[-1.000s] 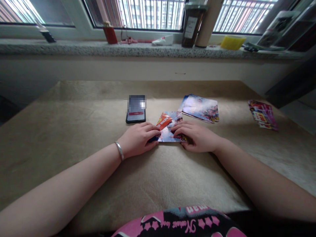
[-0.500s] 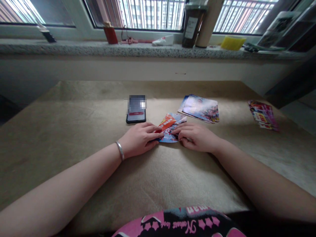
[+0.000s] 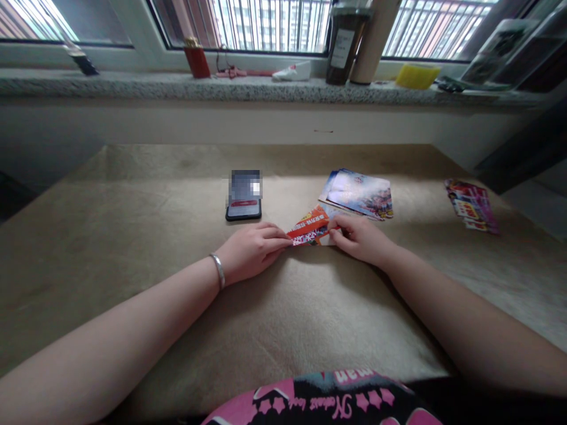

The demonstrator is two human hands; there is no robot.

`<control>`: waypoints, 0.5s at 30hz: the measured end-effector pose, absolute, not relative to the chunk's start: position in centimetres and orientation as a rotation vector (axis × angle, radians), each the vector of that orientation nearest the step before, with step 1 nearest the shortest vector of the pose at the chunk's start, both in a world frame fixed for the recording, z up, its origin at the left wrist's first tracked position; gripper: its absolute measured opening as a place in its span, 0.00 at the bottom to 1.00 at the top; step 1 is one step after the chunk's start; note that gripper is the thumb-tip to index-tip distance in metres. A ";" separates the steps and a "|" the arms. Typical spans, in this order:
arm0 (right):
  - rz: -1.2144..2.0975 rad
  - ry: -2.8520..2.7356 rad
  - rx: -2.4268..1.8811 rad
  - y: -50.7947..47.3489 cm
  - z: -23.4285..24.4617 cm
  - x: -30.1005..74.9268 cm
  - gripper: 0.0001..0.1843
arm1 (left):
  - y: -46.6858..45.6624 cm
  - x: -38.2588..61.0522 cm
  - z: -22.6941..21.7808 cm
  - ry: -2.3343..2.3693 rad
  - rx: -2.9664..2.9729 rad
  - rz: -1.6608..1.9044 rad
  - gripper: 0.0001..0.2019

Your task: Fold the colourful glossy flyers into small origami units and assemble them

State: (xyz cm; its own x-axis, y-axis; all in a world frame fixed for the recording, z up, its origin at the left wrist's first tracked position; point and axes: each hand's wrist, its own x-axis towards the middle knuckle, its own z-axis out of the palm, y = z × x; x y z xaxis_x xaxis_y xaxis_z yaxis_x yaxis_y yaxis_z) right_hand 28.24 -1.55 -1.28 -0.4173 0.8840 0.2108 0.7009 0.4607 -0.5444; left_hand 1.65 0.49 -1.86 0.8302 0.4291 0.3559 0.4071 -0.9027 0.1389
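Observation:
A folded sheet of printed paper, orange and blue with white lettering, lies on the table between my hands. My left hand, with a silver bangle at the wrist, has its fingers together and pressed on the paper's pointed left end. On the right side, my right hand pinches the paper's edge between curled fingers and thumb. The fingertips cover parts of both ends. Just beyond the right hand lies a stack of glossy printed sheets.
A phone lies beyond my left hand, its screen partly blurred. Colourful folded paper pieces sit at the table's right side. Along the windowsill stand a red lighter-like object, a dark jar and a yellow block.
The paper's near edge has been folded up, so the sheet is narrower and its front edge straight. My right hand has shifted slightly right and away from me, now pinching the edge.

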 end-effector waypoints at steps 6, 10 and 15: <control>0.675 -2.044 -1.489 -0.8 -1.9 28.9 0.11 | 0.1 1.7 -1.8 0.641 2.957 0.586 0.18; 0.591 -2.079 -1.605 -0.6 -2.0 29.0 0.10 | 0.1 1.7 -1.9 0.626 2.978 0.553 0.16; 0.405 -2.180 -1.685 -0.7 -1.7 28.4 0.08 | 0.2 1.6 -2.1 0.597 3.024 0.582 0.16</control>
